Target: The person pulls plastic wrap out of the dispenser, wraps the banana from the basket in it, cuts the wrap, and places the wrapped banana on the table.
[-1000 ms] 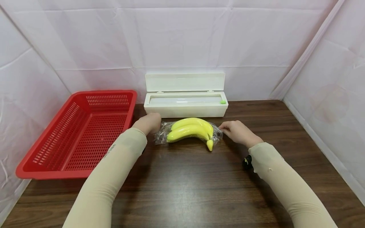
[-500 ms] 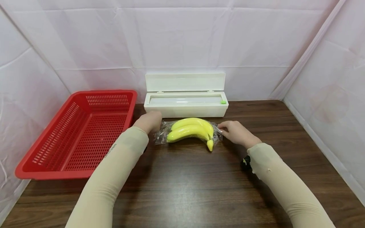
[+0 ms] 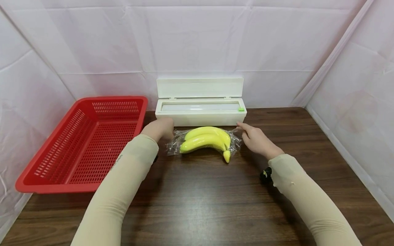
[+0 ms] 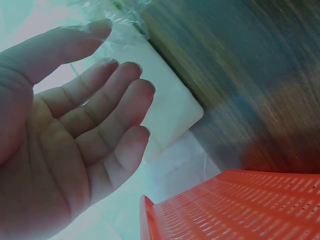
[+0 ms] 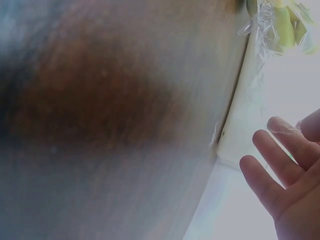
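Observation:
Two yellow bananas lie on the brown table, joined at the stem end on the right. Crinkled clear plastic wrap lies around them and sticks out at both sides. My left hand is at the wrap's left end; in the left wrist view its fingers are slightly bent, apart from the thumb, near the film. My right hand is at the right end, index finger extended toward the back. A film strand touches its fingertips in the right wrist view. Whether the thumb presses it is unclear.
Behind the bananas stands a white cling film dispenser with its lid raised and a green slider at the right. A red perforated basket stands on the left. White cloth walls enclose the back and sides.
My right index finger has stretched toward the back, away from the thumb, and the right-hand film has lifted a little. My left hand has shifted only slightly. The bananas have not moved.

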Available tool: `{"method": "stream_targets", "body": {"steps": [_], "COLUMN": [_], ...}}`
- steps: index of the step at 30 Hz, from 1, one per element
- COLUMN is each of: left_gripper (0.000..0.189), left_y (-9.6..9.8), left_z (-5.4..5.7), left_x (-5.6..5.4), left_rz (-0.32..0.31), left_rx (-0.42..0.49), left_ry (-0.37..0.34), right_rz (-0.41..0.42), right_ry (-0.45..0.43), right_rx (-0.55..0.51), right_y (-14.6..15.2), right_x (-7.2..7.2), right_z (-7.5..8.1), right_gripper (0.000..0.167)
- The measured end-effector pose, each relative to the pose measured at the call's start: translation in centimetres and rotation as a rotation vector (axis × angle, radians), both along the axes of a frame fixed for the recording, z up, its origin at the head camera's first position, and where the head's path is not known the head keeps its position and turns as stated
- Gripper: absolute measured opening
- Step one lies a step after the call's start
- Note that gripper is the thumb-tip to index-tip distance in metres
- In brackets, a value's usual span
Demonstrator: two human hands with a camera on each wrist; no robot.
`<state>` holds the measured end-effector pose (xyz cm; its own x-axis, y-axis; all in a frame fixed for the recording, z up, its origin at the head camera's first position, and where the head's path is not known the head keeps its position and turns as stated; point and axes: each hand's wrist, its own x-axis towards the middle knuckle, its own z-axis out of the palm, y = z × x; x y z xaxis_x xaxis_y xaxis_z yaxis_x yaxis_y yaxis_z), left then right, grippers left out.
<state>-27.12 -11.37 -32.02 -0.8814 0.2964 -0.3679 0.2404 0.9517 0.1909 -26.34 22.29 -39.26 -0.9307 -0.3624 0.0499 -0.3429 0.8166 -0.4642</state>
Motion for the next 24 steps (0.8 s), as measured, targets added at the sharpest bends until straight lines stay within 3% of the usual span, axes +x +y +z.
{"method": "stream_targets", "body": {"steps": [7,13,18,24], "left_gripper": [0.029,0.031,0.039,0.066], "left_y": [0.1,0.9,1.6,2.4], "left_z": [0.3,0.0,-0.2,-0.5], "left_x": [0.1,0.3,0.6,0.9], "left_rz": [0.004,0.009,0.006,-0.090], "left_rx": [0.074,0.098,0.165,0.212], "left_ry": [0.056,0.118,0.122,0.142], "right_rz": [0.019,0.039,0.048,0.060], "right_ry": [0.040,0.036,0.019,-0.014], "right_rx": [-0.063,-0.090,-0.078,-0.069], "right_y": [0.0,-0.2,-0.6,-1.4], "right_x": [0.2,0.6,0.7,1.1], "right_z": [0.4,0.7,0.8,1.0], "right_gripper": [0.043,0.057,0.068,0.080]}}
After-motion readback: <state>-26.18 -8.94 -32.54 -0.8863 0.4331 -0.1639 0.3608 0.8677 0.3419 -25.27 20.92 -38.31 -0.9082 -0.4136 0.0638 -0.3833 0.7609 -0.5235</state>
